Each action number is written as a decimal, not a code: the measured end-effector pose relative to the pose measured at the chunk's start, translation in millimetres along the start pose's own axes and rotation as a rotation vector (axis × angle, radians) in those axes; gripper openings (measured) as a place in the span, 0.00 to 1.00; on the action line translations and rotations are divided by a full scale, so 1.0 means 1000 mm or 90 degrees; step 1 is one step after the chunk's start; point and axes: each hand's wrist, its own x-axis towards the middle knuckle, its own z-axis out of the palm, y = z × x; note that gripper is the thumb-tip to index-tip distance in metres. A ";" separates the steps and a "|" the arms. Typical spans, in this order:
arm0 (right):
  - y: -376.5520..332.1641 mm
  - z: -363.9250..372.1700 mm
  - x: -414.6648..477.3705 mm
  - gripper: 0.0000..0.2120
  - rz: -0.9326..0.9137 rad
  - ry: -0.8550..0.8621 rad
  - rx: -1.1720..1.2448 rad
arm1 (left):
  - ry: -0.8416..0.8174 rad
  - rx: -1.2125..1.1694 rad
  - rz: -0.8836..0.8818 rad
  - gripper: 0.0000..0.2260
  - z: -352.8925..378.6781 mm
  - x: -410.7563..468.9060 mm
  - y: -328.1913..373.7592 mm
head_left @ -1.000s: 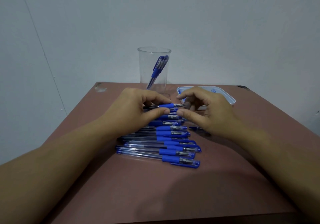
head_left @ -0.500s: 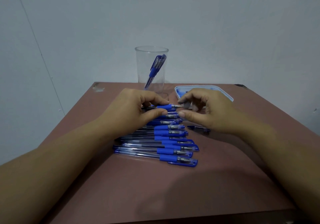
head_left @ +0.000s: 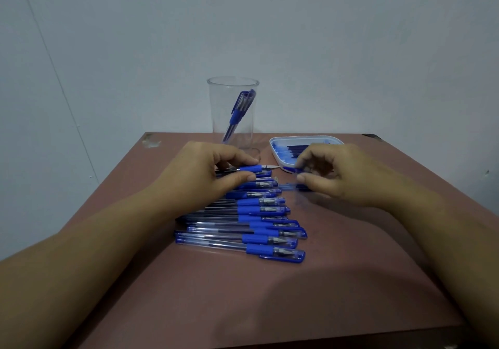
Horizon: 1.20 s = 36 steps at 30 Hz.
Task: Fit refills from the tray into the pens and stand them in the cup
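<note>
1. Progress looks early, judging by the cup. It stands just beyond the left hand and holds what look like two capped pens leaning on its wall.
2. The left hand pinches one pen by its blue grip between thumb and fingers. The pen lies level, with its bare metal tip pointing towards the right hand.
3. The right hand has thumb and forefinger curled on a small blue cap, which sits a little apart from that tip. My guess is that the step in hand is either uncapping or recapping. I cannot tell which.
4. The tray sits just behind the right hand, and dark refills lie inside it.
5. A row of pens lies side by side on the bench, running from under the left hand towards the person. All of these wait to be stood in the cup. I cannot make out whether any holds a refill already.
6. A loose blue piece lies under the right hand's fingers. It is too blurred to name.
7. By this reading most of the work remains, which is nearly the whole row.
</note>
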 end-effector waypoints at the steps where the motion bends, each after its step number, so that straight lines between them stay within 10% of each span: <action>1: -0.001 0.002 0.000 0.04 -0.016 0.012 0.013 | 0.001 0.001 -0.001 0.12 0.000 0.000 -0.001; 36: -0.041 0.033 0.012 0.05 0.042 0.195 0.504 | 0.133 -0.012 0.047 0.15 0.013 0.002 0.026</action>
